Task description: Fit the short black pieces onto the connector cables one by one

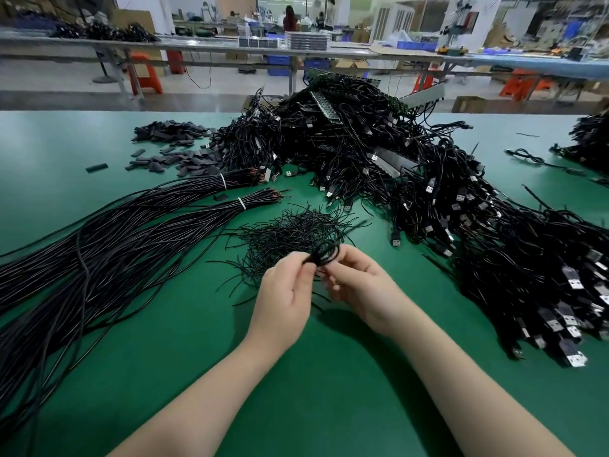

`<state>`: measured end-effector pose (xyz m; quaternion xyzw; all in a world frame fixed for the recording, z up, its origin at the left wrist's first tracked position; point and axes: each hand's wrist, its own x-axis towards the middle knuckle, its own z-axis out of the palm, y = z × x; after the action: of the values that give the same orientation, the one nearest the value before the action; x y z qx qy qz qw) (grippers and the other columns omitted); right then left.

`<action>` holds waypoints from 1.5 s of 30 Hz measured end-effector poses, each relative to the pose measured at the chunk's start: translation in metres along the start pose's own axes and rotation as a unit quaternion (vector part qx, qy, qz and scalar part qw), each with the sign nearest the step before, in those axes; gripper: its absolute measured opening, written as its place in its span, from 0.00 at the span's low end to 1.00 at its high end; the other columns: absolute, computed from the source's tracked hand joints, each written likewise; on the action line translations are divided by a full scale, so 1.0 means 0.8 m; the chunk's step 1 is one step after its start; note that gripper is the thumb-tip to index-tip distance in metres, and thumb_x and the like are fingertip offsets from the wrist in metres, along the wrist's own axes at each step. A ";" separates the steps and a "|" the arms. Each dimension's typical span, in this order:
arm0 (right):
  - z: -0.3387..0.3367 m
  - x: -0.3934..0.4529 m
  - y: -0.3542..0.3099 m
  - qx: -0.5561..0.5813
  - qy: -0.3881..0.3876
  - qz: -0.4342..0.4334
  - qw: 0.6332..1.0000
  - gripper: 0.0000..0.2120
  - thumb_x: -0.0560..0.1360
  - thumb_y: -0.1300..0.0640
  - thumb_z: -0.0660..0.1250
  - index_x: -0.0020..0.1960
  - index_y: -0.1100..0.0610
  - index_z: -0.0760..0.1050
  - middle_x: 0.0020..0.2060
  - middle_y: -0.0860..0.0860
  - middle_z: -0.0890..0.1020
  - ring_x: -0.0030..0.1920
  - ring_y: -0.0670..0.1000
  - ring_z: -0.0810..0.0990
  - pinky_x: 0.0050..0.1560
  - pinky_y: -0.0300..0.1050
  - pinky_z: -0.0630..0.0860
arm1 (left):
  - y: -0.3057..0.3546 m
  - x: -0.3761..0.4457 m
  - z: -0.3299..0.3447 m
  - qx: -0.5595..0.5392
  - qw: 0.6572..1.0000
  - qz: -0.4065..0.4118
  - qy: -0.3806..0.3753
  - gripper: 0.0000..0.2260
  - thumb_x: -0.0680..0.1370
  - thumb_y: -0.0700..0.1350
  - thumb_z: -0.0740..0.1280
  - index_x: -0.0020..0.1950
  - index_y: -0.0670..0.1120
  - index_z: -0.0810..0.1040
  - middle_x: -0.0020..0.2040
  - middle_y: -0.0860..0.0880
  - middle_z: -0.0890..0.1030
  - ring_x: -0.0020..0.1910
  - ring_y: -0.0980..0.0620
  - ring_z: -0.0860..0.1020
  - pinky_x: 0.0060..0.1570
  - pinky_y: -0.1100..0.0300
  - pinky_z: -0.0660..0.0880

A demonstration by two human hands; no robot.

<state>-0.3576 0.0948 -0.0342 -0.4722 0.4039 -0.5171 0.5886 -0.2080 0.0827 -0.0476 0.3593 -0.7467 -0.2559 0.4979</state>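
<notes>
Both hands meet at the centre of the green worktop (164, 324): the left hand (283, 295) pinches a small coiled black cable (324, 253) between thumb and fingers, and the right hand (357, 285) curls its fingers round the same coil. The short black pieces (171, 150) lie well apart at 10 o'clock, the connector cables (494, 258) heaped from 12 to 3 o'clock. The coil could spring loose and tangle in the thin wire scraps (290, 232) just beyond

Single head-worn wide-angle view — faces forward and down, close over the green table (164, 341), workshop beyond.
</notes>
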 end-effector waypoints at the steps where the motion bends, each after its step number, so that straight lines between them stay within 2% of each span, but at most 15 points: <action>1: 0.009 0.003 0.006 -0.048 0.041 -0.043 0.997 0.05 0.72 0.56 0.69 0.38 0.50 0.75 0.32 0.47 0.77 0.33 0.46 0.71 0.35 0.38 0.68 | -0.002 0.001 0.000 -0.009 0.999 -0.026 0.026 0.11 0.83 0.49 0.55 0.46 0.50 0.75 0.39 0.56 0.76 0.38 0.57 0.74 0.39 0.64 0.70; 4: 0.027 0.004 0.020 -0.160 0.136 -0.130 0.969 0.09 0.76 0.58 0.68 0.37 0.53 0.75 0.31 0.45 0.76 0.33 0.45 0.72 0.35 0.38 0.70 | -0.011 0.001 0.002 0.009 0.996 -0.071 0.059 0.10 0.82 0.48 0.57 0.45 0.47 0.73 0.35 0.56 0.72 0.35 0.57 0.70 0.36 0.65 0.67; 6: 0.031 0.002 0.026 -0.239 0.173 -0.159 0.942 0.10 0.77 0.59 0.68 0.37 0.52 0.75 0.30 0.44 0.76 0.32 0.44 0.72 0.34 0.37 0.69 | -0.016 0.002 0.002 0.014 0.994 -0.092 0.057 0.07 0.83 0.46 0.59 0.51 0.48 0.77 0.40 0.61 0.76 0.41 0.62 0.75 0.41 0.70 0.69; 9: 0.035 -0.001 0.029 -0.288 0.199 -0.171 0.921 0.10 0.77 0.58 0.67 0.37 0.51 0.75 0.31 0.47 0.77 0.31 0.43 0.72 0.31 0.34 0.67 | -0.020 0.005 0.001 0.014 0.993 -0.104 0.050 0.10 0.82 0.43 0.62 0.61 0.48 0.79 0.52 0.67 0.76 0.53 0.74 0.73 0.51 0.79 0.66; 13: 0.035 -0.003 0.028 -0.312 0.204 -0.184 0.909 0.09 0.77 0.59 0.67 0.38 0.52 0.76 0.30 0.46 0.77 0.31 0.42 0.71 0.31 0.33 0.67 | -0.022 0.005 0.002 0.007 0.993 -0.116 0.031 0.08 0.82 0.44 0.62 0.59 0.49 0.77 0.49 0.64 0.78 0.50 0.71 0.74 0.48 0.78 0.67; 16: 0.036 -0.002 0.029 -0.295 0.219 -0.169 0.915 0.06 0.76 0.58 0.69 0.41 0.53 0.78 0.33 0.45 0.80 0.34 0.44 0.77 0.36 0.33 0.72 | -0.023 0.005 0.002 -0.030 0.991 -0.126 0.022 0.05 0.82 0.44 0.61 0.55 0.52 0.74 0.46 0.59 0.79 0.48 0.65 0.76 0.46 0.73 0.70; 19: 0.038 -0.001 0.026 -0.207 0.227 -0.123 0.944 0.03 0.75 0.58 0.71 0.42 0.53 0.80 0.35 0.47 0.83 0.38 0.48 0.82 0.41 0.40 0.78 | -0.022 0.005 0.002 -0.068 0.991 -0.114 0.010 0.06 0.83 0.42 0.60 0.53 0.53 0.73 0.43 0.61 0.81 0.45 0.64 0.78 0.45 0.72 0.71; 21: 0.035 -0.001 0.023 -0.140 0.222 -0.100 0.960 0.02 0.73 0.60 0.72 0.42 0.56 0.82 0.34 0.48 0.84 0.36 0.46 0.81 0.40 0.38 0.77 | -0.022 0.004 0.003 -0.090 0.990 -0.111 0.002 0.06 0.82 0.44 0.60 0.53 0.56 0.72 0.44 0.65 0.80 0.44 0.64 0.78 0.44 0.73 0.72; 24: 0.031 -0.003 0.019 -0.064 0.200 -0.075 0.975 0.02 0.71 0.63 0.74 0.44 0.60 0.83 0.34 0.50 0.84 0.35 0.44 0.81 0.39 0.35 0.76 | -0.027 0.005 0.004 -0.128 0.984 -0.123 -0.004 0.04 0.80 0.49 0.60 0.52 0.57 0.73 0.41 0.63 0.79 0.40 0.62 0.76 0.44 0.67 0.72; 28: 0.028 -0.003 0.015 -0.032 0.162 -0.057 0.985 0.04 0.73 0.64 0.72 0.40 0.59 0.83 0.31 0.49 0.82 0.31 0.43 0.78 0.35 0.33 0.74 | -0.026 0.005 0.005 -0.142 0.982 -0.121 -0.022 0.04 0.82 0.47 0.60 0.53 0.56 0.72 0.37 0.65 0.78 0.37 0.64 0.75 0.41 0.71 0.72; 32: 0.021 -0.005 0.010 -0.032 0.113 -0.008 0.993 0.05 0.74 0.60 0.71 0.40 0.56 0.84 0.32 0.50 0.81 0.35 0.47 0.76 0.40 0.39 0.75 | -0.025 0.004 0.005 -0.136 0.982 -0.125 -0.031 0.05 0.80 0.51 0.59 0.55 0.58 0.72 0.39 0.66 0.77 0.40 0.64 0.74 0.46 0.66 0.71; 35: 0.015 -0.007 0.008 -0.007 0.099 0.018 0.995 0.07 0.75 0.62 0.70 0.39 0.56 0.84 0.32 0.50 0.81 0.34 0.46 0.77 0.37 0.37 0.76 | -0.022 0.003 0.005 -0.132 0.983 -0.127 -0.033 0.08 0.79 0.53 0.59 0.57 0.57 0.72 0.45 0.62 0.78 0.46 0.61 0.75 0.52 0.58 0.74; 38: 0.014 -0.007 0.009 0.038 0.103 0.022 0.994 0.06 0.75 0.64 0.68 0.41 0.59 0.82 0.35 0.53 0.81 0.36 0.49 0.78 0.39 0.39 0.77 | -0.020 0.001 0.004 -0.107 0.987 -0.115 -0.034 0.10 0.80 0.52 0.59 0.59 0.53 0.74 0.48 0.59 0.80 0.50 0.59 0.78 0.55 0.59 0.75; 42: 0.020 -0.009 0.014 -0.010 0.148 -0.034 0.988 0.07 0.74 0.66 0.69 0.40 0.58 0.83 0.37 0.57 0.80 0.39 0.52 0.77 0.45 0.43 0.75 | -0.015 -0.001 0.003 -0.025 0.997 -0.077 -0.020 0.14 0.81 0.50 0.58 0.64 0.50 0.75 0.50 0.69 0.79 0.54 0.68 0.77 0.53 0.72 0.71; 45: 0.027 -0.011 0.015 -0.076 0.170 -0.104 0.977 0.07 0.74 0.67 0.69 0.42 0.57 0.83 0.36 0.50 0.84 0.37 0.45 0.81 0.42 0.35 0.76 | -0.009 -0.003 0.002 -0.008 0.998 -0.060 0.004 0.15 0.81 0.48 0.57 0.65 0.50 0.77 0.54 0.61 0.81 0.55 0.63 0.78 0.55 0.66 0.74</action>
<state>-0.3353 0.1068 -0.0410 -0.4599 0.4853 -0.6158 0.4168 -0.2067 0.0804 -0.0544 0.4005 -0.7200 -0.2899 0.4870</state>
